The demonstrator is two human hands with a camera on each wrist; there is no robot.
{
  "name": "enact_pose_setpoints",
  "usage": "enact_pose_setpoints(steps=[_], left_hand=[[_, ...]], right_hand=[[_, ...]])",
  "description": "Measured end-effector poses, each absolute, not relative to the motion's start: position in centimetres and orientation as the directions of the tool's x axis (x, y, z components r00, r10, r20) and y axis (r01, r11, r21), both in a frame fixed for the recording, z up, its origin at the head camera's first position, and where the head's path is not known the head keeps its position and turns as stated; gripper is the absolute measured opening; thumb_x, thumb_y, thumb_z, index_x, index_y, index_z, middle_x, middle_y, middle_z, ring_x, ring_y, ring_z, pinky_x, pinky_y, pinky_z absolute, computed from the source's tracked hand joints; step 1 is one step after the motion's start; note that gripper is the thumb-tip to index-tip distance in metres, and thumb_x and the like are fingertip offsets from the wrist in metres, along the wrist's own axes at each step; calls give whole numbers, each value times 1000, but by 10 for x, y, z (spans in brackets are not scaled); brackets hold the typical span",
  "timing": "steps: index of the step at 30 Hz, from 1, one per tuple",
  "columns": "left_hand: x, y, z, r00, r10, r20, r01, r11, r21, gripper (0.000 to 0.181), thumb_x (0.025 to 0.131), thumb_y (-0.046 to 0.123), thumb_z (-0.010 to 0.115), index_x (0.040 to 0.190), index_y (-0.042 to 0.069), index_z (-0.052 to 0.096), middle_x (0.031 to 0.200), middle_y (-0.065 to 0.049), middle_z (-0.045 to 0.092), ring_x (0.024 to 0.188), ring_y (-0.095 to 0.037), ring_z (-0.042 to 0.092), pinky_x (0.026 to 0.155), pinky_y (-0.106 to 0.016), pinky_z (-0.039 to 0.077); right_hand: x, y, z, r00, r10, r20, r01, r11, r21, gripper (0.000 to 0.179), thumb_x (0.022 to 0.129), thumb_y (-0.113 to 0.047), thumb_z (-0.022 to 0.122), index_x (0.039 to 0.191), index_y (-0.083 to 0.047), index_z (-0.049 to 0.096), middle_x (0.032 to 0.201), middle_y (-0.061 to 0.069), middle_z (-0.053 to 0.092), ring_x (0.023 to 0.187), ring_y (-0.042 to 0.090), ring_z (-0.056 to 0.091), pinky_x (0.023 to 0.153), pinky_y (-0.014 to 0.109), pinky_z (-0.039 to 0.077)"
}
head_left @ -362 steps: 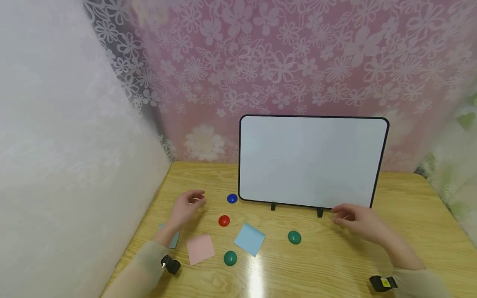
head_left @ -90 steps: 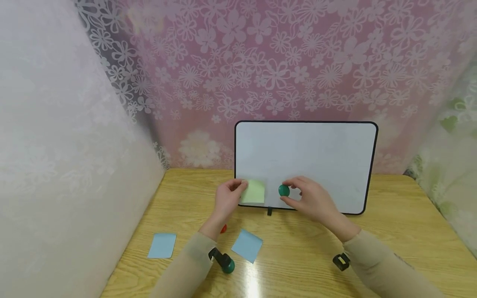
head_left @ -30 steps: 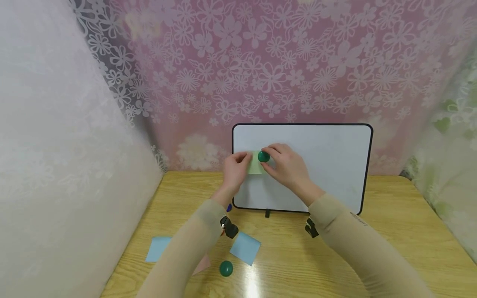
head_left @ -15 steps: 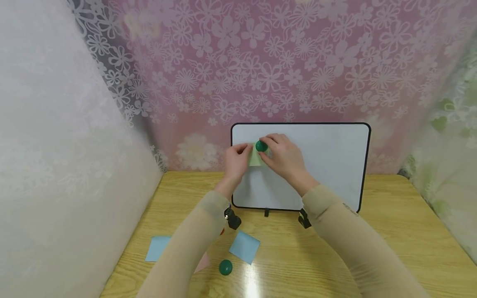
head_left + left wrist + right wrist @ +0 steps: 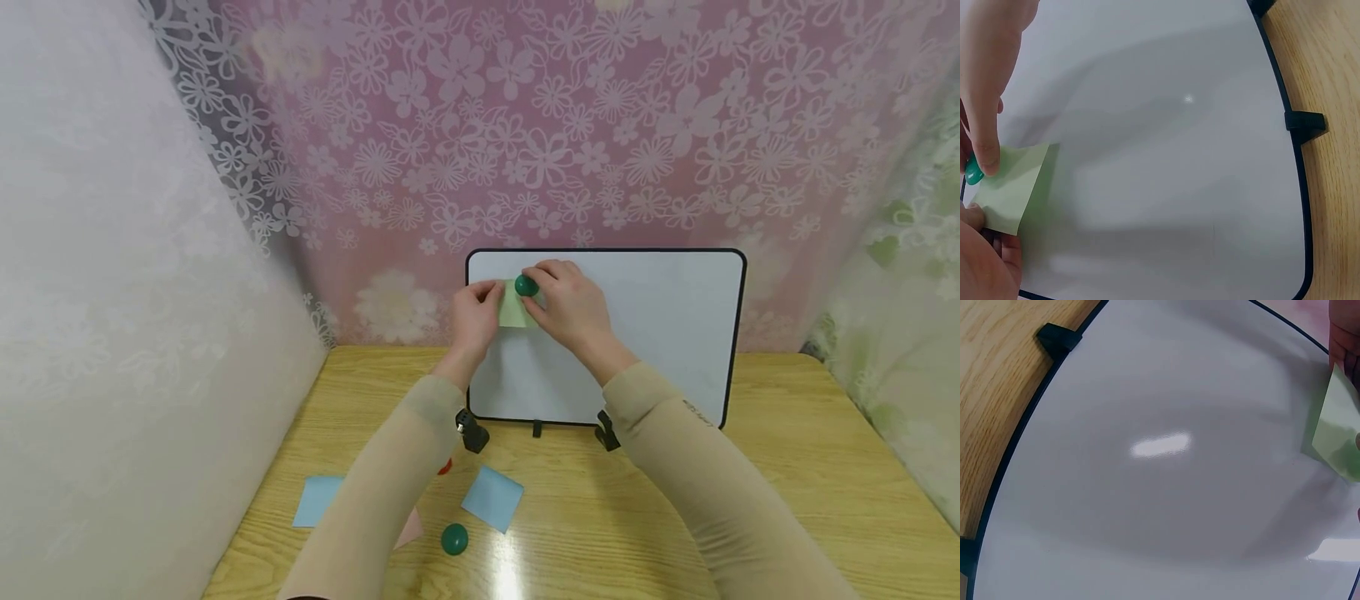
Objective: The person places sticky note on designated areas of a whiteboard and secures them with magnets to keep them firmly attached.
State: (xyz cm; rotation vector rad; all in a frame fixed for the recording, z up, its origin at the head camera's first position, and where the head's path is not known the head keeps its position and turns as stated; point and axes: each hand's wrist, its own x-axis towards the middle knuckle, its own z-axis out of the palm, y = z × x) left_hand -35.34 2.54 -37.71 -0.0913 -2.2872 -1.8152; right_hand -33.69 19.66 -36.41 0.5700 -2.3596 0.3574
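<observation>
A black-framed whiteboard (image 5: 637,333) stands upright on the table against the curtain. At its upper left my left hand (image 5: 472,323) pinches a pale green sticky note (image 5: 513,313) by its left edge. Thumb and fingers of my right hand (image 5: 573,307) grip a round green magnet (image 5: 527,286) over the note's upper right. From the left wrist view, the note (image 5: 1013,190) tilts off the board along one side and casts a shadow, with the magnet (image 5: 974,171) partly behind the right thumb. Only part of the note (image 5: 1338,428) enters the right wrist view.
On the wooden table lie a blue sticky note (image 5: 492,498), a second blue note (image 5: 315,502), and a pink note (image 5: 408,531) mostly behind the left sleeve. Another green magnet (image 5: 454,539) and a partly covered red magnet (image 5: 445,467) are nearby. Black feet (image 5: 537,429) support the board.
Both hands were empty at first; later the left held the pale green note, the right a green magnet from the table. Over the last second both rose together up the board.
</observation>
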Motion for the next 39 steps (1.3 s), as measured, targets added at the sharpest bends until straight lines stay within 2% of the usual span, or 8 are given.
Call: enact_pose_setpoints(steps=[9,18,39], left_hand=[[-354,30,-376,-968,-93,232,211,194,958,26,109,21,68,121,2,80,112,-8,76,103,-20,67,85,-31,57],[-355,32,-377,-965,-103,243,217,215,952,26,109,21,68,122,3,80,111,-7,76,103,-18,67,85,-31,58],[-356,35,-379,-959,-133,249,216,224,950,23,107,21,71,117,4,82,108,-8,78,100,-19,68,82,-31,58]], right_hand=[[-338,193,-362,-695,-287,659,-463,880,-105,39,94,-22,85,128,-5,75,125,13,70,116,34,64,91,46,60],[-339,191,-361,-738,-266,620,-429,894,-127,40,96,-22,84,131,-5,74,128,14,69,119,35,63,94,46,59],[-342,187,-359,-755,-248,608,-413,899,-146,42,96,-21,84,134,-5,73,130,15,67,118,35,62,93,48,58]])
